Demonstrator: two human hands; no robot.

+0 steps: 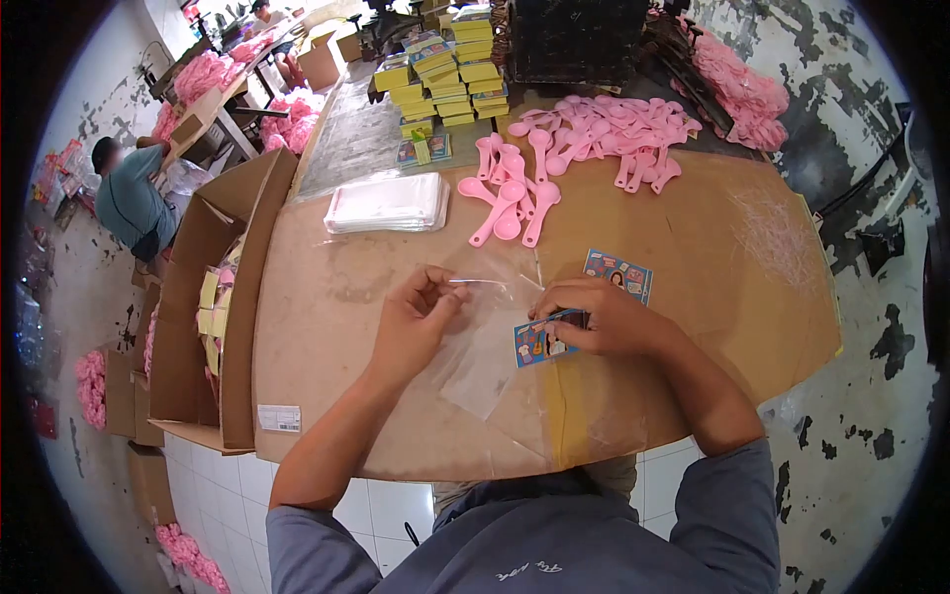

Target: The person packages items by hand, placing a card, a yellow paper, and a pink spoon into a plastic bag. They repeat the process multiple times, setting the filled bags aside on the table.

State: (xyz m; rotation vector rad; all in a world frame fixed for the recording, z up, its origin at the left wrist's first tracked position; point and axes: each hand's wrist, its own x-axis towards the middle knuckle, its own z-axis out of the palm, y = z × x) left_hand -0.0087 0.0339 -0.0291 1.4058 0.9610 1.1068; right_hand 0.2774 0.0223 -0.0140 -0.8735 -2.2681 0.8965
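My left hand [424, 315] is closed on the upper edge of a clear plastic bag [480, 371], which lies over the cardboard-covered table between my hands. My right hand [584, 315] grips a blue printed card [532, 345], tilted beside the bag. Just behind that hand another blue printed card [633, 277] lies on the cardboard. Pink plastic spoons [510, 198] are heaped beyond my hands, some with their handles toward me. A stack of clear bags [386, 204] lies at the back left of the table.
Stacked yellow-edged cards [435, 74] stand at the back. A tall cardboard box [237, 327] with packed items adjoins the table's left edge. Thin clear strands [782, 233] lie at the right. A person [134, 203] sits far left; another [267, 25] is farther back.
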